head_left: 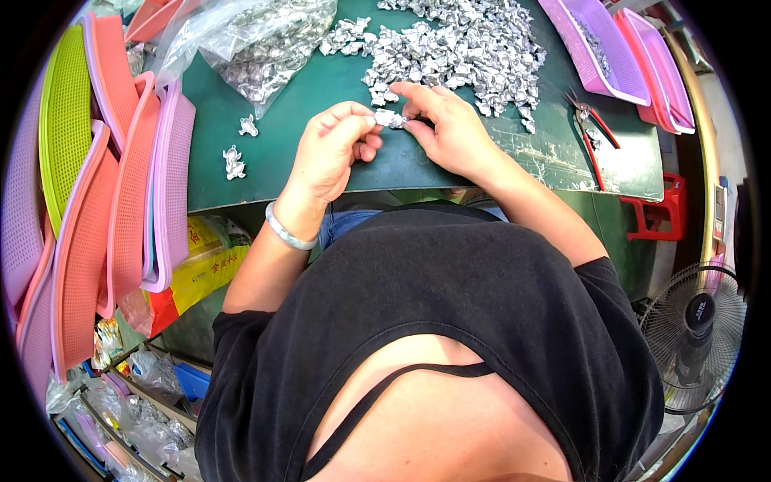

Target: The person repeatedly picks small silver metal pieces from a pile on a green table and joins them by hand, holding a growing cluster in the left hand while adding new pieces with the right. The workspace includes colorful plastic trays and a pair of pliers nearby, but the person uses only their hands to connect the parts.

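Stacked plastic baskets (132, 201), coral, lilac and green, are crowding the left side; a yellow-and-red bag (207, 259) is showing beside them; at right, a red stool (673, 201) is standing near a black, wire-caged fan (695, 329)

Both hands up front, fingertips facing each other!
And there's the left hand (328, 151), thumb (353, 128) pinched to its curled fingers; the right hand (451, 132) spreads its index finger (409, 91) away from the thumb, while left forearm (259, 265) and right forearm (542, 207) slant inward.
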{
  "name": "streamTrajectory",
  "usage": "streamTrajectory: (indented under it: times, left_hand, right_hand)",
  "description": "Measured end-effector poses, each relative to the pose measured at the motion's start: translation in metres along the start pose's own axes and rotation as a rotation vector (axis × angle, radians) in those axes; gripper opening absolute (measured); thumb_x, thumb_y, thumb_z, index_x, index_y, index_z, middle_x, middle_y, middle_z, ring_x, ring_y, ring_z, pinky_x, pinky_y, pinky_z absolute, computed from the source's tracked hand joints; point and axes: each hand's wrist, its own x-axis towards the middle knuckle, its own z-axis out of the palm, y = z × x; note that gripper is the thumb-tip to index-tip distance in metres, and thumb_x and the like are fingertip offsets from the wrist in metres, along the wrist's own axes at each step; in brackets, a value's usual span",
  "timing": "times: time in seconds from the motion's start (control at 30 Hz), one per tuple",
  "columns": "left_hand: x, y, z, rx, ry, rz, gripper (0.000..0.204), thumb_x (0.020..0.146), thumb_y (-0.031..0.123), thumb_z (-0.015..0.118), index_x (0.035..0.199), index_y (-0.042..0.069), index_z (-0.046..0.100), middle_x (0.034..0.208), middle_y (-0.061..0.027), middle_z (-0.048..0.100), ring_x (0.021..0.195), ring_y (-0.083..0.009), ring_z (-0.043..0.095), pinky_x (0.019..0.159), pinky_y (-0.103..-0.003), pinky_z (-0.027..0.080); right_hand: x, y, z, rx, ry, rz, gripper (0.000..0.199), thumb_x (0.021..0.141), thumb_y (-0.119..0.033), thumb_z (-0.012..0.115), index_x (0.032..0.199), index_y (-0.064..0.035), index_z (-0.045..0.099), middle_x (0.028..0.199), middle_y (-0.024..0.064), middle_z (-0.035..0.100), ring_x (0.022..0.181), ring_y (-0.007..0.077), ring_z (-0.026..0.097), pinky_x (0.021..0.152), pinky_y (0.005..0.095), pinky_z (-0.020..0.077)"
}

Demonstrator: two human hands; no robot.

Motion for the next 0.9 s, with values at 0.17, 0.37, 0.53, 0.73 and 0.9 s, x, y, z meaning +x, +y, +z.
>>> streamTrajectory:
  times: [0.17,0.37,0.53,0.73,0.9]
  left_hand:
    - [0.004,-0.004,-0.016,-0.267,-0.083,-0.004,0.01,0.081,0.007,0.047,0.074,0.001,0.051,0.093,-0.0171,0.059,0.085,-0.0274,0.06,0.073,-0.033,0.052]
    - [0.002,-0.005,-0.007,-0.133,-0.009,-0.043,0.01,0.081,0.006,0.049,0.088,0.0,0.053,0.088,-0.0125,0.059,0.07,-0.0172,0.058,0.061,-0.025,0.049]
    - [0.001,-0.005,0.018,0.014,0.019,-0.077,0.022,0.084,0.007,0.048,0.102,-0.004,0.053,0.087,-0.0091,0.059,0.068,-0.0106,0.056,0.059,-0.021,0.047]
    - [0.004,-0.006,0.019,-0.057,0.047,-0.087,0.019,0.084,0.006,0.052,0.1,-0.004,0.055,0.084,-0.0092,0.061,0.067,-0.0114,0.056,0.058,-0.02,0.047]
    - [0.008,-0.008,0.015,-0.093,0.055,-0.105,0.015,0.082,0.005,0.055,0.095,-0.003,0.056,0.08,-0.0088,0.061,0.064,-0.0115,0.056,0.056,-0.02,0.046]
  right_hand:
    - [-0.001,0.001,-0.002,0.045,0.016,0.025,0.04,0.072,-0.004,0.059,0.111,-0.0097,0.05,0.075,0.0063,0.059,0.075,0.0253,0.054,0.066,0.0363,0.0447]
    - [0.0,-0.004,-0.008,-0.002,0.057,0.0,0.044,0.075,-0.002,0.059,0.116,-0.012,0.049,0.083,0.0074,0.06,0.076,0.021,0.059,0.066,0.0305,0.0483]
    - [0.002,-0.009,-0.009,-0.096,0.112,-0.148,0.045,0.073,-0.002,0.06,0.115,-0.0115,0.049,0.08,0.0051,0.06,0.075,0.0217,0.058,0.063,0.0311,0.0476]
    - [0.001,-0.008,-0.008,-0.04,0.153,-0.172,0.045,0.072,0.0,0.058,0.115,-0.0089,0.048,0.077,0.0065,0.059,0.073,0.024,0.056,0.063,0.0334,0.0462]
    - [-0.001,-0.008,-0.007,0.026,0.16,-0.174,0.047,0.071,0.003,0.057,0.116,-0.0088,0.048,0.08,0.0074,0.059,0.075,0.0233,0.056,0.064,0.033,0.0468]
